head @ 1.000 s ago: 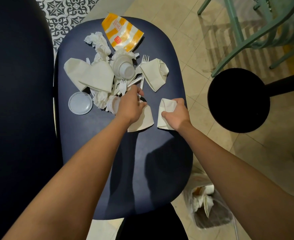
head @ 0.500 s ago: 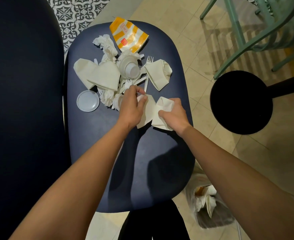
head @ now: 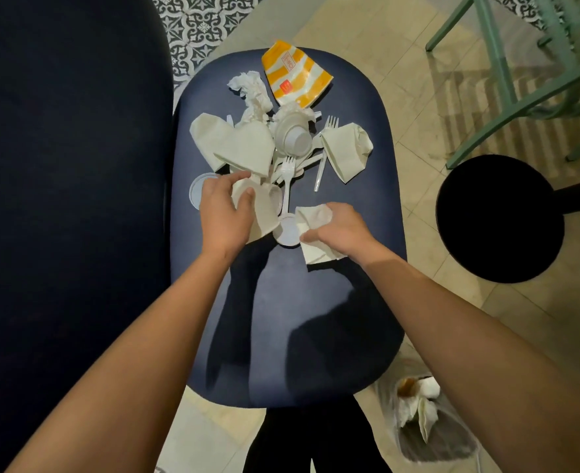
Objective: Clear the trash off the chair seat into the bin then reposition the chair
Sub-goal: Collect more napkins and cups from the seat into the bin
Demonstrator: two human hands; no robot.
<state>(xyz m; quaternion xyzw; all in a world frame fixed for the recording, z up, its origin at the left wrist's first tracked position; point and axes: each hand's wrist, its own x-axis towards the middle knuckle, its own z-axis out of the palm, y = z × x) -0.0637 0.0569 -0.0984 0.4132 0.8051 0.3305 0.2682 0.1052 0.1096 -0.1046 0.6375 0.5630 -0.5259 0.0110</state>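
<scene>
At mid-seat (head: 281, 319) the left hand (head: 225, 213) curls round a napkin (head: 263, 213) and the right hand (head: 345, 228) clutches a second napkin (head: 314, 247), likely bunching a handful for one trip; more trash (head: 293, 138) covers the seat's far end; the bin (head: 432, 438) waits below its near right corner.

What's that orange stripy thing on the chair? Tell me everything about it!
The orange striped wrapper is a flattened paper packet with wavy orange and white stripes, a small red logo and faint lettering. It lies slightly creased at the far end of the dark blue chair seat, turned at an angle. Its near edge meets crumpled white paper in the trash pile.
</scene>
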